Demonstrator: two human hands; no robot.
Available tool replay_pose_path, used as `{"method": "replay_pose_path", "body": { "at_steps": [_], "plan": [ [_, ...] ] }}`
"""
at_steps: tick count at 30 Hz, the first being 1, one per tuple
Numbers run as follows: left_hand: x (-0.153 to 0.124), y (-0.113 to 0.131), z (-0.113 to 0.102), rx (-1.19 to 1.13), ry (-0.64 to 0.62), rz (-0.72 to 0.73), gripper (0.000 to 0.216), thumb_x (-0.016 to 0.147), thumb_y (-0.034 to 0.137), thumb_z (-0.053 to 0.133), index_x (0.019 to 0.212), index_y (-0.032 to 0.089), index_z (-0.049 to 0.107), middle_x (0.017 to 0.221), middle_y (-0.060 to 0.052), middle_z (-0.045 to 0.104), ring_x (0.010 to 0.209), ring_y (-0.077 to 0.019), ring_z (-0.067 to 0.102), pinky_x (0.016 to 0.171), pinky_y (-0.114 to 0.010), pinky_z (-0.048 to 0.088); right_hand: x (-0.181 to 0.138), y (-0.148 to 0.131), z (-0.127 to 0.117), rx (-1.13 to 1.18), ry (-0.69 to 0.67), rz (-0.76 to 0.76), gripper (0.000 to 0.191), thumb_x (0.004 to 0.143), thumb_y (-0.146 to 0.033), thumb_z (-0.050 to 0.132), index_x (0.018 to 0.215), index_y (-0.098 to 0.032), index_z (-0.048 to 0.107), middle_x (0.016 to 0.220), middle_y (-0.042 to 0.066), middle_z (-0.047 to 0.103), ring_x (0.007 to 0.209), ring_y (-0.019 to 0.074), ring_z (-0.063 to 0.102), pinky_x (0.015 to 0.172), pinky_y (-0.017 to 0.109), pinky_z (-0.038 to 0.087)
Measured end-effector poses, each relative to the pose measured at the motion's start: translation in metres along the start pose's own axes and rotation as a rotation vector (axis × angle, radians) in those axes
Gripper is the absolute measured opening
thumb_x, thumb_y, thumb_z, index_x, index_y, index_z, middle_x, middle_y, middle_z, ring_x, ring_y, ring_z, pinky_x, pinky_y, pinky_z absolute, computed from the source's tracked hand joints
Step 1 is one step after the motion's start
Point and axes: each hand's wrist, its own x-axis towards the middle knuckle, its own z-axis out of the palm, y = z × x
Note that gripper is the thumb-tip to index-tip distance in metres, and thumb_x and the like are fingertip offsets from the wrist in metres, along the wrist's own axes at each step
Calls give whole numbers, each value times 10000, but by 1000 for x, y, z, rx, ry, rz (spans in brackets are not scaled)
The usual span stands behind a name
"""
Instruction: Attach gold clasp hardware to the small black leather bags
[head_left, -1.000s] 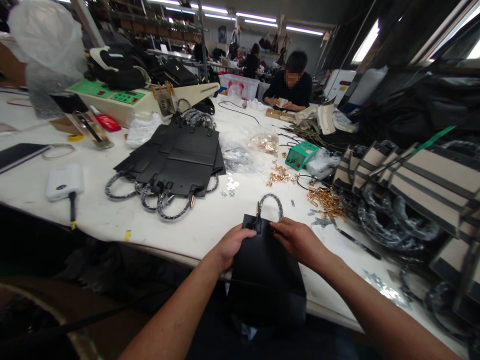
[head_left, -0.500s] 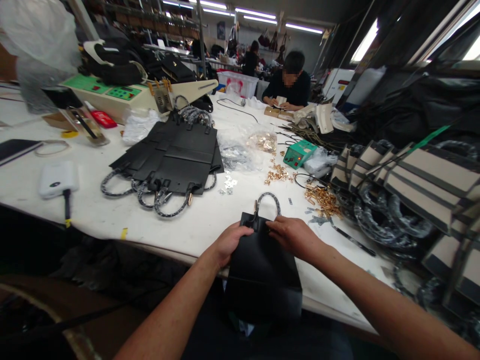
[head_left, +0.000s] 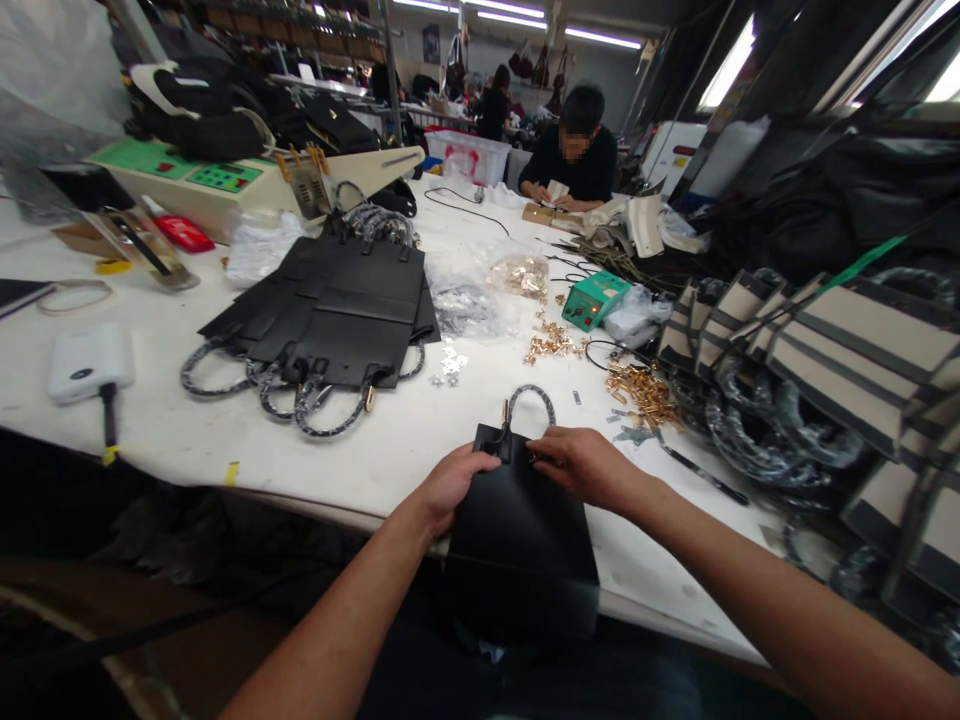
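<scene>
A black bag panel (head_left: 517, 530) hangs over the table's front edge, its upper part resting on the tabletop. Its looped handle (head_left: 534, 390), wrapped in clear plastic, stands up from the top edge, with a gold fitting (head_left: 505, 412) at the left end. My left hand (head_left: 452, 485) grips the panel's left edge, thumb lying on top by the left handle tab. Closed in a pinch, my right hand (head_left: 581, 462) is at the right end of the handle; a small glint shows at its fingertips, but what they hold is mostly hidden.
Stacked black bag panels (head_left: 345, 310) with handles lie left. Gold fittings (head_left: 643, 395), small metal plates (head_left: 451, 362) and a green box (head_left: 595, 300) sit beyond my hands. Beige-and-black bag pieces (head_left: 840, 350) crowd the right. A power bank (head_left: 90, 362) lies left; a co-worker (head_left: 574, 160) sits opposite.
The view has shifted slightly, so the table's contents appear a little further left. Both hands stay at the top of the bag panel; the right fingers have moved only slightly.
</scene>
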Motion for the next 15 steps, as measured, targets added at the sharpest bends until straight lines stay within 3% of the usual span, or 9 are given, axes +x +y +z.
{"method": "replay_pose_path", "body": {
  "at_steps": [7,15],
  "plan": [
    [0,0,1,18,-2,8,206,682,200,661,878,137,650,683,-35,665,624,-188,636,600,-283,488,-1,2,4,65,24,9,82,877,-224,616,906,-242,690,807,-2,637,753,133,606,684,218,408],
    [2,-3,-2,45,8,38,231,694,226,672,909,141,653,735,-54,694,632,-184,635,599,-277,481,-10,-1,14,118,130,64,236,947,-312,507,1104,-253,674,942,41,681,846,166,644,763,253,466]
  ]
}}
